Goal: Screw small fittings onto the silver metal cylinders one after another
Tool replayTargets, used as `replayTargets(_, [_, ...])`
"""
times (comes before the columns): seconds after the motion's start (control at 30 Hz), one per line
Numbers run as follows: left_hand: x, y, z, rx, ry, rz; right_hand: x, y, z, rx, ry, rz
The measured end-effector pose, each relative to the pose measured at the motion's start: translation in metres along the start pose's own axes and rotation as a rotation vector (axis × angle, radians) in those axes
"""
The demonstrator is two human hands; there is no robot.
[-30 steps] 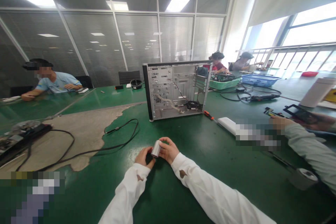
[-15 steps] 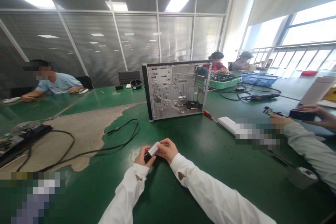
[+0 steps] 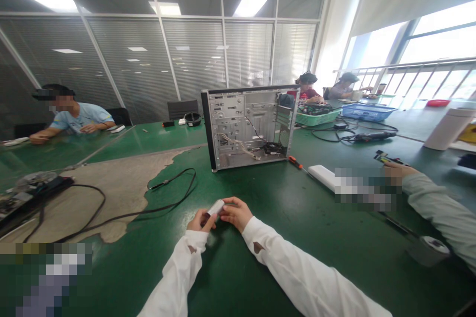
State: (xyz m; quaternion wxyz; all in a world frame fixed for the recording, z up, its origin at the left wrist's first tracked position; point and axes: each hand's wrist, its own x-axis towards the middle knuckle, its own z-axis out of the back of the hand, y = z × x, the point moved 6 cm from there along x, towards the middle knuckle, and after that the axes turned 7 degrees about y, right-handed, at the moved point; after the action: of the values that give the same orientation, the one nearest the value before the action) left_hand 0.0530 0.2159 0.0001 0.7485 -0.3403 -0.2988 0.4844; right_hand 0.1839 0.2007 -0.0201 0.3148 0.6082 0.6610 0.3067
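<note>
A small silver-white block (image 3: 215, 208) with a dark end is held above the green table (image 3: 156, 267). The fingers of my left hand (image 3: 200, 221) are wrapped round its lower left end. My right hand (image 3: 237, 214) pinches its upper right end. What the block is cannot be made out. Beyond my hands an open computer case (image 3: 253, 131) stands upright, with pale cables and a black fan inside.
An orange screwdriver (image 3: 295, 162) lies right of the case, near a long white object (image 3: 322, 177). A black cable (image 3: 167, 206) curves over the left side. A co-worker's sleeve (image 3: 439, 203) reaches in from the right, near a grey cylinder (image 3: 429, 251).
My left hand has shifted slightly left and the block has turned a little in my fingers. At the right, a co-worker's hand with a dark object has gone from beside the white bottle.
</note>
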Motion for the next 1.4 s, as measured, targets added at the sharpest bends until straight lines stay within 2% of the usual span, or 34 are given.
replayTargets(0.27, [-0.002, -0.002, -0.004, 0.089, 0.113, 0.051, -0.005, 0.008, -0.009, -0.072, 0.070, 0.062])
replayTargets(0.4, [0.001, 0.000, -0.007, 0.234, 0.086, -0.065, -0.004, 0.008, -0.008, -0.157, 0.096, 0.115])
replayTargets(0.6, [0.006, 0.003, -0.010, 0.323, 0.066, -0.242, -0.013, 0.022, -0.016, -0.455, 0.091, 0.296])
replayTargets(0.77, [0.009, 0.009, -0.013, 0.397, 0.051, -0.331, -0.024, 0.026, -0.025, -0.697, 0.098, 0.412])
replayTargets(1.0, [0.007, 0.008, -0.012, 0.393, 0.023, -0.355, -0.018, 0.017, -0.020, -0.801, 0.115, 0.340])
replayTargets(1.27, [0.008, 0.009, -0.014, 0.400, 0.046, -0.323, -0.002, 0.008, -0.001, -0.670, 0.035, 0.259])
replayTargets(1.4, [0.008, 0.010, -0.014, 0.401, 0.058, -0.297, -0.002, 0.009, -0.004, -0.661, 0.052, 0.245])
